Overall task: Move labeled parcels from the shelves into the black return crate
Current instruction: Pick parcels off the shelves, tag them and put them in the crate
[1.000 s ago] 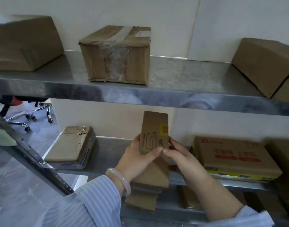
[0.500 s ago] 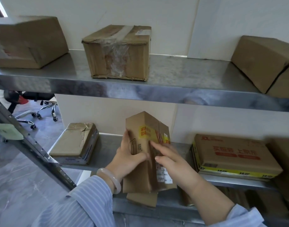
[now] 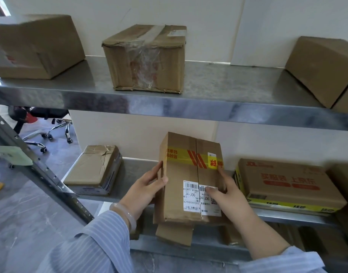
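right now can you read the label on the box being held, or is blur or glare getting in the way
Head view: the label on the held parcel is sharp, J4-J06 reads plainly, no glare on it. Head view: the top-left box is soft and smeared near the frame edge. Head view: the steel shelf front carries blotchy reflections.

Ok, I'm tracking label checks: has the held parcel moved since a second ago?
Yes. The parcel rotated, label face now forward, staying left of the red-printed box.
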### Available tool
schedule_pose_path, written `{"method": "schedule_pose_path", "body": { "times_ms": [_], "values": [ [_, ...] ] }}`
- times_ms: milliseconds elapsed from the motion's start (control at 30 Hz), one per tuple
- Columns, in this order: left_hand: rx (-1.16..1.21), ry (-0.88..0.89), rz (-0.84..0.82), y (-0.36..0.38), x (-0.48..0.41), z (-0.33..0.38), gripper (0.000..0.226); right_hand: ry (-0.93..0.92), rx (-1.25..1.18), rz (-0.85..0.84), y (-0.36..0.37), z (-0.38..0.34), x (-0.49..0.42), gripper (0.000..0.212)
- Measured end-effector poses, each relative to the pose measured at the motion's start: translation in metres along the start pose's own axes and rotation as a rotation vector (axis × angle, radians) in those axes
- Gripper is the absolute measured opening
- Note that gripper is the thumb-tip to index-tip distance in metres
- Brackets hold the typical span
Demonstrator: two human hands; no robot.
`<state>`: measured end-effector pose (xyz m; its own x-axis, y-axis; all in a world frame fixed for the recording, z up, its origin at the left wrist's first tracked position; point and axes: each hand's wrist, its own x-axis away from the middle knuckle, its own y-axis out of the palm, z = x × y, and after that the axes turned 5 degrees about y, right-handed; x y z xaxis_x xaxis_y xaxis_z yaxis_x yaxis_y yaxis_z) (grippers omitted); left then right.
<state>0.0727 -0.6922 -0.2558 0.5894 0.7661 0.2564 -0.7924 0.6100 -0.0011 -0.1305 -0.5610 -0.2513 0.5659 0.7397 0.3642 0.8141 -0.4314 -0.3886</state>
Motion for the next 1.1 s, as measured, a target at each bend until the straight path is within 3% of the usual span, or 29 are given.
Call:
{"method": "schedule_pose_path", "body": {
  "times_ms": [133, 300, 600, 733, 933, 1100],
  "values": [
    [-0.036, -0.002, -0.010, -0.002, 0.000, -0.002, 0.049, -0.018, 0.018, 0.048, 0.003, 0.001, -0.005, 0.079],
    [-0.026, -0.004, -0.043, -0.005, -0.005, -0.009, 0.086, -0.051, 0.037, 0.040, 0.010, -0.001, -0.006, 0.080],
    [-0.001, -0.054, -0.006, -0.008, -0.016, -0.025, 0.071, 0.009, 0.091, -0.002, 0.022, 0.016, -0.013, 0.095],
    [-0.103, -0.061, 0.003, -0.012, -0.024, -0.031, 0.063, 0.052, 0.165, -0.039, 0.031, 0.020, -0.023, 0.101],
    [-0.294, -0.034, -0.024, -0.012, -0.034, -0.041, 0.067, 0.084, 0.227, -0.064, 0.047, 0.025, -0.035, 0.102],
    [-0.319, -0.047, -0.036, -0.012, -0.042, -0.046, 0.073, 0.098, 0.219, -0.052, 0.051, 0.027, -0.040, 0.104]
  ]
}}
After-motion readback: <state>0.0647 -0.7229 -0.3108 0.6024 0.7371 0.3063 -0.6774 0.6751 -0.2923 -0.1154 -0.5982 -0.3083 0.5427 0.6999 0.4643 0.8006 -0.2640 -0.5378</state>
